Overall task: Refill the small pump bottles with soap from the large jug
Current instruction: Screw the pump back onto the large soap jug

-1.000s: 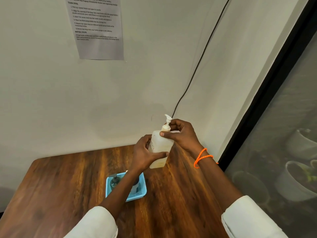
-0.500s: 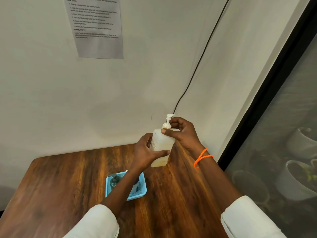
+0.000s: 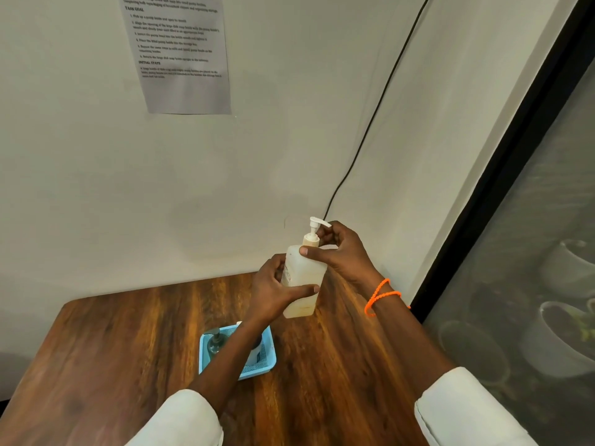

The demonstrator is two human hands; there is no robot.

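A translucent white pump bottle [image 3: 302, 278] with a tan collar and a white pump head [image 3: 317, 224] is held upright above the far part of the wooden table [image 3: 338, 365]. My left hand [image 3: 273, 289] grips its body from the left, thumb across the front. My right hand [image 3: 341, 252] curls round the bottle's shoulder and collar, fingertips by the pump neck. A little pale soap sits in the bottle's bottom. A blue mesh basket [image 3: 267, 360] on the table holds a dark pump bottle [image 3: 215, 341] and a white bottle [image 3: 256, 350], partly hidden by my left forearm. No large jug is in view.
A white wall with a printed sheet [image 3: 182, 56] and a black cable [image 3: 380, 101] runs behind the table. A dark-framed glass panel [image 3: 531, 220] stands to the right, with pots [image 3: 560, 336] behind it.
The pump head has turned, its spout now pointing right toward my right hand. My right fingers have shifted on the collar. The bottle has stayed upright in nearly the same place.
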